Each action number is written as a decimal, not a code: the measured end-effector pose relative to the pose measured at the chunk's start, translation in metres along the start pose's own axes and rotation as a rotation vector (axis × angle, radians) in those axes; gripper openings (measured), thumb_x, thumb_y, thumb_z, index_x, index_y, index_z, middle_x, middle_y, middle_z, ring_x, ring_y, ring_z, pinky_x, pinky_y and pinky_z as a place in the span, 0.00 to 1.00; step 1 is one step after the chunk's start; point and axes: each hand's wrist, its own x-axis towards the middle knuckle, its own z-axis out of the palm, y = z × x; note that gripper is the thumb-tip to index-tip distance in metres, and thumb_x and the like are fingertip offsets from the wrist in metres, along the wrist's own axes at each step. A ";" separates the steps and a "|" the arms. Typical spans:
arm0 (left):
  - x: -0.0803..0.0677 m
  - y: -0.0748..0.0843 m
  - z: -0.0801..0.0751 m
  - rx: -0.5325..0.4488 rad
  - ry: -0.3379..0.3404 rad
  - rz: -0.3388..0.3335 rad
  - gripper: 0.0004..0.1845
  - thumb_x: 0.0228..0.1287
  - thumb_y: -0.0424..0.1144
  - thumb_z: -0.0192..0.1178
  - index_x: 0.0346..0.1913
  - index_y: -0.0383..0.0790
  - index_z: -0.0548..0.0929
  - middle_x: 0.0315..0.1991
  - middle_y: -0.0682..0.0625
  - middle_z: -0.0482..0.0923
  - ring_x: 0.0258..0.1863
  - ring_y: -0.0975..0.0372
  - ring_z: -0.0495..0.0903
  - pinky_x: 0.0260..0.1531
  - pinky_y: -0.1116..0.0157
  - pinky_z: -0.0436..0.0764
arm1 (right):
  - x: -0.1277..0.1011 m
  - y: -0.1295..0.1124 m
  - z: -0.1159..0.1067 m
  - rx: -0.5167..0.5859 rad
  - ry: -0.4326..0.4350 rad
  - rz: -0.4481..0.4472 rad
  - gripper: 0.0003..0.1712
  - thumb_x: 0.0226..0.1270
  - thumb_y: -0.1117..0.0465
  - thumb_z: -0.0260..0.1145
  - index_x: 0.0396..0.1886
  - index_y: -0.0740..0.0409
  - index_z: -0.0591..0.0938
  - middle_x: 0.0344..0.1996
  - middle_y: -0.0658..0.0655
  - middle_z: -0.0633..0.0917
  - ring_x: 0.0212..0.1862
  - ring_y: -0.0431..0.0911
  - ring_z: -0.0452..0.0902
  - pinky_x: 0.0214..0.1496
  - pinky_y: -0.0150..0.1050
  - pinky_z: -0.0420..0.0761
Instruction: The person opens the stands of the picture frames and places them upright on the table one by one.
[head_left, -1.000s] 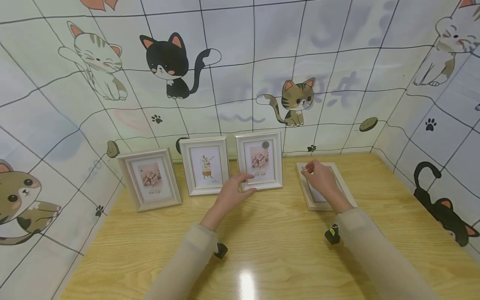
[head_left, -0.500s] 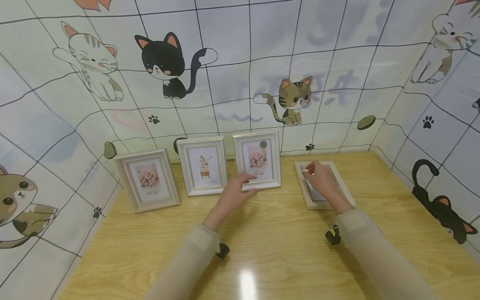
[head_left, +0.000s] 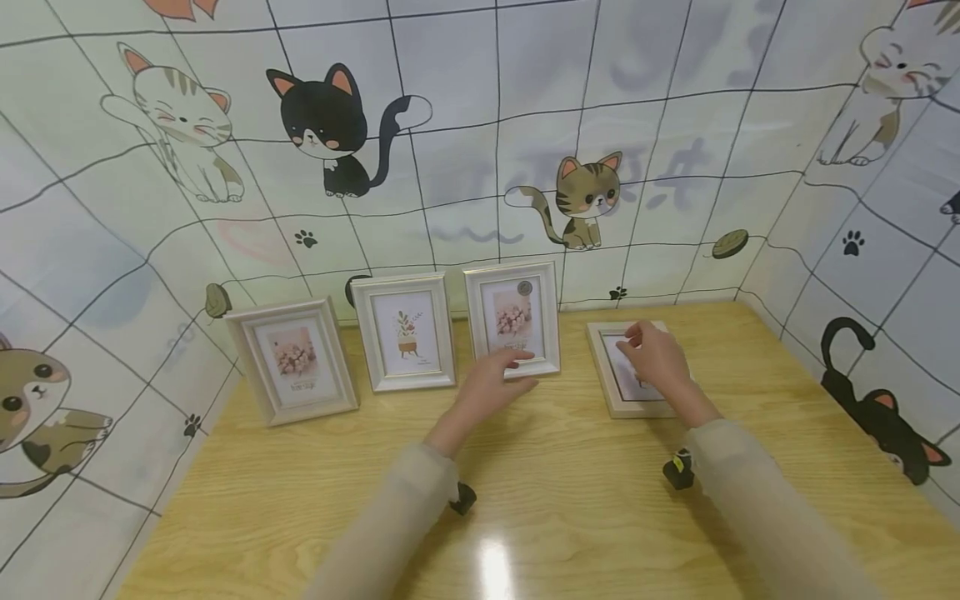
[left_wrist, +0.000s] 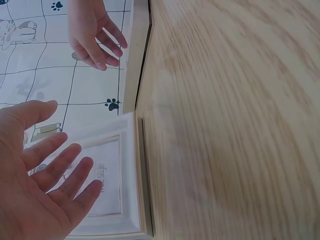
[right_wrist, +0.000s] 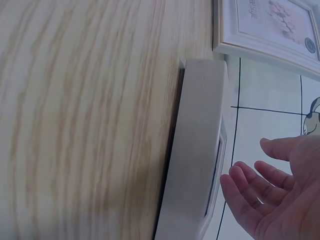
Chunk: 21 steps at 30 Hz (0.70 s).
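A light wooden picture frame (head_left: 609, 390) lies flat on the table at the right. My right hand (head_left: 658, 360) hovers over it, covering part of its picture; in the right wrist view the hand's relaxed fingers (right_wrist: 240, 192) hold nothing and stay apart from the frame's edge (right_wrist: 195, 145). Three picture frames stand upright against the wall: a pale one with a flower picture (head_left: 294, 360), a white one with a plant drawing (head_left: 406, 333), and a white flower one (head_left: 513, 312) bearing a round sticker. In front of this last, my left hand (head_left: 486, 390) floats with loosely spread, bare fingers.
All this sits on a wood-grain table (head_left: 555, 500) in a corner. Cat-print covering (head_left: 465, 150) lines the walls close behind the frames. Small black devices (head_left: 678, 471) hang under both wrists.
Both hands have shifted slightly to the right. More of the flat frame's picture shows left of my right hand. The view has turned a little; the frames have stayed put.
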 end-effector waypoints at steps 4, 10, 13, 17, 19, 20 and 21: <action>0.004 0.003 0.006 -0.024 -0.025 -0.010 0.24 0.68 0.46 0.64 0.64 0.45 0.78 0.64 0.47 0.78 0.59 0.53 0.80 0.59 0.55 0.81 | 0.000 0.006 -0.005 -0.008 0.006 0.008 0.22 0.76 0.54 0.58 0.56 0.69 0.74 0.51 0.72 0.82 0.48 0.62 0.80 0.46 0.54 0.81; 0.008 0.011 0.012 -0.003 -0.051 -0.029 0.25 0.68 0.50 0.63 0.65 0.48 0.78 0.66 0.51 0.77 0.59 0.57 0.81 0.59 0.58 0.82 | -0.003 0.016 -0.014 -0.008 0.012 0.025 0.23 0.76 0.54 0.57 0.56 0.69 0.73 0.51 0.72 0.82 0.50 0.64 0.79 0.45 0.55 0.81; 0.011 0.014 0.017 -0.013 -0.064 -0.026 0.25 0.68 0.50 0.63 0.65 0.48 0.77 0.65 0.51 0.77 0.59 0.57 0.80 0.59 0.61 0.82 | -0.004 0.024 -0.018 -0.005 0.027 0.026 0.23 0.76 0.53 0.57 0.56 0.69 0.73 0.52 0.72 0.82 0.51 0.64 0.79 0.45 0.55 0.80; 0.015 0.015 0.026 -0.055 -0.086 -0.020 0.25 0.68 0.48 0.63 0.64 0.44 0.78 0.64 0.50 0.78 0.59 0.56 0.81 0.60 0.63 0.81 | -0.004 0.035 -0.024 0.006 0.042 0.060 0.24 0.76 0.52 0.57 0.57 0.69 0.73 0.52 0.72 0.81 0.51 0.64 0.78 0.44 0.54 0.79; 0.017 0.016 0.030 -0.060 -0.095 -0.021 0.25 0.68 0.48 0.63 0.64 0.44 0.78 0.63 0.50 0.79 0.59 0.57 0.81 0.60 0.64 0.80 | -0.005 0.040 -0.027 0.017 0.045 0.088 0.24 0.76 0.52 0.57 0.58 0.69 0.72 0.53 0.72 0.80 0.52 0.64 0.77 0.45 0.55 0.79; 0.018 0.016 0.032 -0.064 -0.101 -0.028 0.25 0.67 0.49 0.63 0.64 0.44 0.78 0.63 0.50 0.79 0.59 0.57 0.81 0.60 0.64 0.80 | -0.005 0.042 -0.028 0.025 0.043 0.099 0.25 0.76 0.52 0.57 0.59 0.69 0.72 0.53 0.72 0.80 0.52 0.64 0.77 0.46 0.55 0.79; 0.019 0.017 0.034 -0.067 -0.104 -0.036 0.25 0.67 0.49 0.63 0.64 0.44 0.78 0.63 0.50 0.79 0.59 0.57 0.81 0.60 0.64 0.80 | -0.006 0.044 -0.029 0.035 0.041 0.108 0.25 0.76 0.52 0.57 0.59 0.69 0.72 0.54 0.72 0.79 0.52 0.64 0.77 0.47 0.55 0.78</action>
